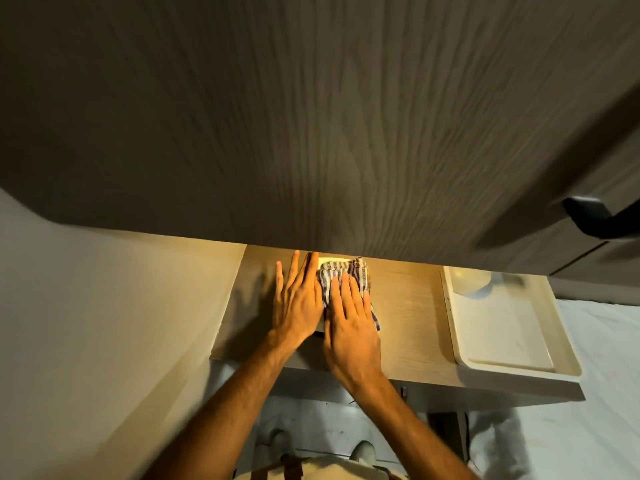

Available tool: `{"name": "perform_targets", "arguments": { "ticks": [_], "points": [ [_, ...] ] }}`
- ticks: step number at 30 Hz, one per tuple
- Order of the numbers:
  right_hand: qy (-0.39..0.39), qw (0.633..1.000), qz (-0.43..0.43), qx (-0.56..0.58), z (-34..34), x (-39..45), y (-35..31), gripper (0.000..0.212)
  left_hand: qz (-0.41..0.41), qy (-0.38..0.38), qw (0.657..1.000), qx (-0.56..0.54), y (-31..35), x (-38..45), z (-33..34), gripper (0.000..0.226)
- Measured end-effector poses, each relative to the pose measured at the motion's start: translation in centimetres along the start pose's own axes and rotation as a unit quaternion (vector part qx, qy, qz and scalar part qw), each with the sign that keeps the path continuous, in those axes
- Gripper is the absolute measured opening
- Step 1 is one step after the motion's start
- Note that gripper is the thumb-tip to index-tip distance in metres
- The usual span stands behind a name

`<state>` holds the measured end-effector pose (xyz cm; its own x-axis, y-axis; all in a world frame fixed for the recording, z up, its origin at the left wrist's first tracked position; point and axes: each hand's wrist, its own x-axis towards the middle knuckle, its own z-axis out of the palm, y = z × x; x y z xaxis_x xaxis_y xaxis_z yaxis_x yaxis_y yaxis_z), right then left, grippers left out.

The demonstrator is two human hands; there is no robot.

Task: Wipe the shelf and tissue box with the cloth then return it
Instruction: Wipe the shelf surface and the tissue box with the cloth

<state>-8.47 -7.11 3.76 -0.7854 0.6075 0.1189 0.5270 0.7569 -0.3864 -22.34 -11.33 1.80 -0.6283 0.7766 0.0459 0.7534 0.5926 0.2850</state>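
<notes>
A light wooden shelf (408, 317) runs under a dark wooden cabinet. On its left part sits a pale tissue box (330, 261), mostly covered by both hands and a blue-and-white striped cloth (349, 275). My right hand (353, 327) lies flat on the cloth, pressing it onto the top of the box with fingers spread. My left hand (298, 299) rests flat against the box's left side, fingers extended, with nothing held in it.
A cream tray (561, 341) holding a white bowl (471, 284) occupies the shelf's right end. The dark cabinet (311, 116) overhangs the shelf closely, with a black handle (595, 220) at right. A white wall stands left; white bedding lies right.
</notes>
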Motion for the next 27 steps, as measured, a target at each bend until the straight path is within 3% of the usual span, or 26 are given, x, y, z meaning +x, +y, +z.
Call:
{"name": "perform_targets", "arguments": {
  "ticks": [4,10,13,16,22,27],
  "points": [
    [-0.024,0.997,-0.064,-0.037,-1.5,4.6,1.3,0.058,0.021,0.01,1.0,0.015,-0.1,0.1,-0.2,0.065],
    [0.025,0.998,0.034,0.049,-0.8,2.3,0.7,0.059,0.001,0.005,1.0,0.02,0.3,-0.1,-0.3,0.071],
    [0.012,1.0,-0.002,0.021,0.1,-0.1,-0.1,0.059,0.008,-0.016,0.999,0.03,-0.1,-0.1,-0.1,0.068],
    [-0.008,0.999,-0.043,-0.001,-1.0,3.1,0.8,0.061,0.014,-0.016,0.999,0.041,-0.1,0.1,-0.3,0.064],
    [0.018,0.998,0.055,0.026,-0.6,3.2,1.0,0.057,0.002,-0.019,0.999,0.037,0.1,0.1,-0.2,0.066],
    [-0.003,1.0,-0.006,-0.005,0.0,0.7,-0.2,0.067,0.001,-0.016,1.0,0.011,0.3,0.1,-0.3,0.068]
  ]
}}
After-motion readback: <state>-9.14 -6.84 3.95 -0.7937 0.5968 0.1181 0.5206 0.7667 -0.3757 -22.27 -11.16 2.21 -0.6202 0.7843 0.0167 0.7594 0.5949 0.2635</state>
